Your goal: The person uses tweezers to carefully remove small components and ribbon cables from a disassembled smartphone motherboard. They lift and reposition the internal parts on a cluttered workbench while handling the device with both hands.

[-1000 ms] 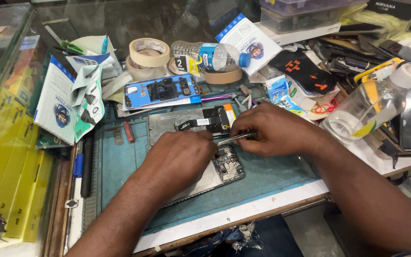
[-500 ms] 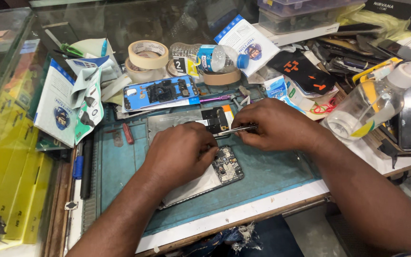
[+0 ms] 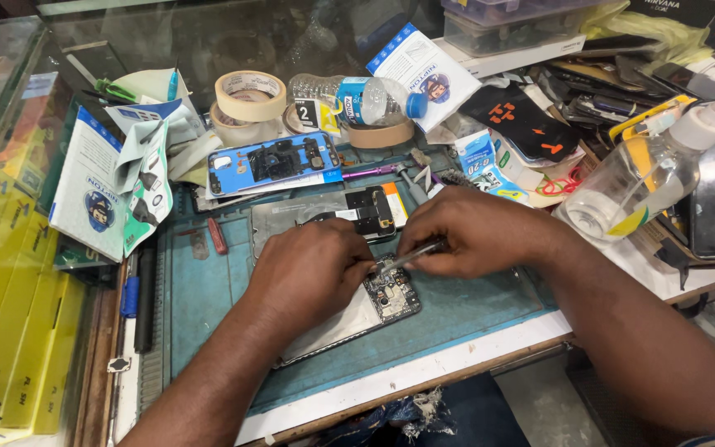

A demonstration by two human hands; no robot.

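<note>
An opened phone with its circuit board exposed lies on a teal work mat. My left hand rests on the phone's middle and holds it down. My right hand grips metal tweezers, whose tips point left to the board beside my left fingers. Just behind the hands lies another phone part with black and orange components, on a grey panel.
A blue phone frame lies behind. Tape rolls, a water bottle, white-and-blue packets and a clear spray bottle crowd the counter. A screwdriver lies by the frame. Yellow boxes show under glass at the left.
My left hand has shifted slightly right and up the phone. The tweezers' tips now sit lower on the board, closer to my left fingers.
</note>
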